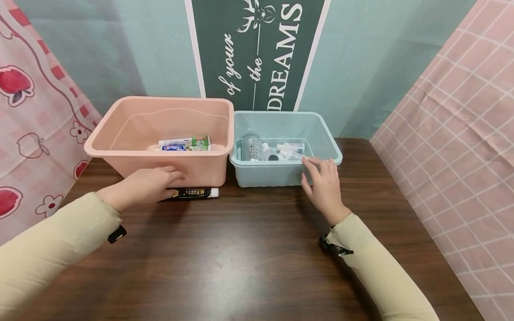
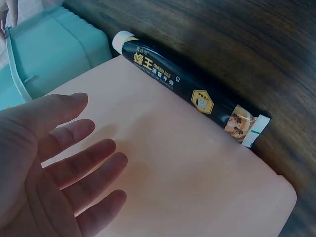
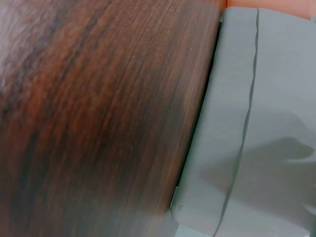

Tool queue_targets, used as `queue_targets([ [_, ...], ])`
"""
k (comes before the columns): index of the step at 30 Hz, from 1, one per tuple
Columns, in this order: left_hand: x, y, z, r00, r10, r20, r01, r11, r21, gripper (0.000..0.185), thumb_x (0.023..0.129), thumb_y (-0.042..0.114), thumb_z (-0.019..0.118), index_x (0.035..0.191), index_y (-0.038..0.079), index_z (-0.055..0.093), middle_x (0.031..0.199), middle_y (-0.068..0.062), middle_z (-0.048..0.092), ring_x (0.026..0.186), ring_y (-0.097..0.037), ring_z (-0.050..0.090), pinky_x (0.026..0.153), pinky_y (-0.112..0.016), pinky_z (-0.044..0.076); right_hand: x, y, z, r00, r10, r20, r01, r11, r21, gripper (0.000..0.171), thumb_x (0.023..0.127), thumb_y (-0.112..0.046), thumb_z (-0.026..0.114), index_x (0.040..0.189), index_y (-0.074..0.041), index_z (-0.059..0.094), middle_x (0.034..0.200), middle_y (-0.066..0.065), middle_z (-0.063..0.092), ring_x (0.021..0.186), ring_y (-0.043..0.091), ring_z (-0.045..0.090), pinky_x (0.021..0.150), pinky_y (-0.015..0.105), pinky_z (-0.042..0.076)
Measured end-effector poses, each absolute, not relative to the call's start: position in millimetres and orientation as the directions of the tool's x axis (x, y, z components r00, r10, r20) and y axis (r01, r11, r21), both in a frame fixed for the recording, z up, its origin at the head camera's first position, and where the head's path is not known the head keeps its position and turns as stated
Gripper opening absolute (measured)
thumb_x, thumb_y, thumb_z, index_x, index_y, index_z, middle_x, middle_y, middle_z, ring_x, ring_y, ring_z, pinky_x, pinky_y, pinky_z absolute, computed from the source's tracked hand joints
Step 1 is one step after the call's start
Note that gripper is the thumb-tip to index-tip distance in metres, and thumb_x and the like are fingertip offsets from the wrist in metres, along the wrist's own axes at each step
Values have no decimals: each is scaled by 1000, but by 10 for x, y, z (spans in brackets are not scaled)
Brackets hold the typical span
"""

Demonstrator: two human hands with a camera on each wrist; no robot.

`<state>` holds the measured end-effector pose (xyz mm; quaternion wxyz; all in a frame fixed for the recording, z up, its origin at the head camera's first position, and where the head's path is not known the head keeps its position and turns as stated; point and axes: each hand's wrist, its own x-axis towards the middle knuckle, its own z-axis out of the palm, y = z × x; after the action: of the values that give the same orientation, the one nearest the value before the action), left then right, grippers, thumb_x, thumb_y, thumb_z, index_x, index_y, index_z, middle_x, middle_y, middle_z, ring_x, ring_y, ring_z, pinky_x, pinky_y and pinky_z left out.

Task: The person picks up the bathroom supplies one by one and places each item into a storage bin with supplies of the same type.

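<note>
A black toothpaste tube [image 2: 173, 81] with a white cap lies on the table along the front of the pink bin [image 1: 160, 167]. My left hand [image 1: 146, 185] hovers by that bin's front wall, fingers apart and holding nothing in the left wrist view; the tube lies beyond the fingertips. At the front rim of the light-blue bin [image 1: 273, 174], my right hand [image 1: 324, 187] has its fingertips near a clear small bottle [image 1: 292, 154] inside, thumb apart from the fingers. Only a shadow of that hand shows in the right wrist view, on the bin's wall.
Toothpaste tubes [image 1: 186, 143] lie inside the pink bin. The blue bin holds a large clear bottle [image 1: 252, 148] and several small white bottles. Both bins stand side by side on the brown wooden table [image 1: 241, 249], with cloth hangings behind and at both sides.
</note>
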<state>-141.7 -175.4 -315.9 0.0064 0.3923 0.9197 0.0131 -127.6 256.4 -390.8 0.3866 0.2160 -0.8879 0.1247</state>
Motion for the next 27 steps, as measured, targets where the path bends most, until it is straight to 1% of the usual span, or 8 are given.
queue_targets([
  [6, -1438, -1743, -3236, -696, 718, 3, 718, 696, 37, 34, 78, 13, 73, 109, 3, 63, 102, -10, 61, 89, -23, 61, 77, -44, 50, -1274, 2564, -3903, -612, -282, 739, -474, 879, -57, 39, 84, -10, 57, 122, -1, 57, 113, 21, 52, 100, 42, 48, 100, 61, 24],
  [11, -1444, -1727, -3287, -696, 718, -2, 717, 695, 55, 31, 77, 11, 72, 106, 5, 64, 97, -8, 60, 85, -22, 60, 75, -44, 50, -1275, 2558, -3900, -595, -284, 752, -480, 876, -50, 39, 83, -10, 59, 121, -1, 58, 112, 21, 53, 99, 42, 48, 99, 61, 26],
  [15, -1444, -1720, -3313, -689, 724, 1, 723, 688, 54, 30, 76, 11, 72, 105, 5, 64, 97, -7, 60, 85, -23, 61, 74, -43, 50, -1281, 2555, -3897, -583, -289, 759, -484, 874, -39, 38, 83, -9, 59, 120, -1, 58, 113, 21, 53, 98, 42, 48, 99, 61, 26],
  [19, -1447, -1710, -3338, -684, 729, -9, 728, 684, 56, 32, 76, 11, 74, 106, 5, 63, 97, -7, 59, 83, -21, 60, 73, -42, 50, -1286, 2559, -3900, -585, -287, 758, -482, 875, -40, 39, 83, -9, 59, 121, -1, 58, 113, 20, 53, 98, 42, 48, 99, 60, 26],
  [23, -1446, -1705, -3377, -693, 720, -25, 718, 693, 65, 34, 75, 11, 75, 107, 4, 64, 98, -7, 59, 82, -19, 59, 74, -41, 50, -1287, 2563, -3906, -587, -289, 756, -481, 876, -39, 39, 83, -9, 58, 121, -1, 57, 113, 20, 53, 98, 42, 49, 99, 60, 26],
  [27, -1457, -1698, -3450, -697, 716, -32, 714, 698, 58, 38, 75, 12, 75, 110, 3, 62, 102, -9, 59, 86, -23, 61, 74, -43, 51, -1287, 2579, -3915, -588, -289, 756, -480, 877, -38, 38, 84, -10, 57, 121, -1, 57, 113, 21, 53, 98, 42, 49, 99, 61, 26],
])
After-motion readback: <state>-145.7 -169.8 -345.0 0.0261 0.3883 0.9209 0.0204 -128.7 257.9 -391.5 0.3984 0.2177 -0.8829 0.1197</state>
